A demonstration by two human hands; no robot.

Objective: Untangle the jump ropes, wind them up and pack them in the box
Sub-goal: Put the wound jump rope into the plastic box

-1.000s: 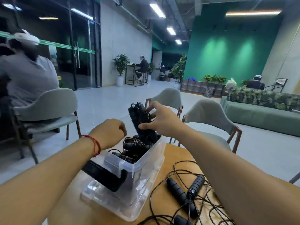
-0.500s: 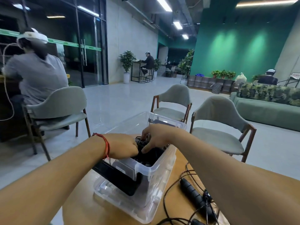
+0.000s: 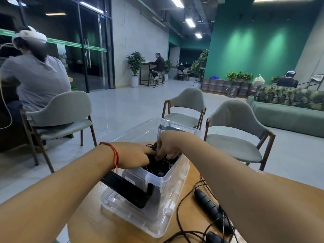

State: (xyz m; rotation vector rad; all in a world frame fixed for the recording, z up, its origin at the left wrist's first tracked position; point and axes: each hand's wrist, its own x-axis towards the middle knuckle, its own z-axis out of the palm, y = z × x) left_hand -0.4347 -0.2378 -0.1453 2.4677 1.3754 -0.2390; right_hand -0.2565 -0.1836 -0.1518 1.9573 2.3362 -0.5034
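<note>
A clear plastic box (image 3: 168, 183) stands on the wooden table (image 3: 91, 223), with its lid hinged open behind. Several wound black jump ropes (image 3: 157, 168) lie inside it. My right hand (image 3: 166, 146) reaches into the box from above, fingers curled down onto the wound bundle. My left hand (image 3: 135, 156) rests over the box's left rim, its fingers stretched toward the same bundle. Both hands touch the ropes; how firmly they grip is hidden. Tangled black ropes with ribbed handles (image 3: 208, 206) lie on the table to the right of the box.
Two grey chairs (image 3: 233, 130) stand behind the table. A person sits in another chair (image 3: 59, 118) at the left with their back to me. A green sofa (image 3: 287, 114) is at the far right. Open tiled floor stretches beyond.
My right hand has lowered the wound rope bundle from above the box down into it. My left hand has come over the rim and opened toward the bundle.
</note>
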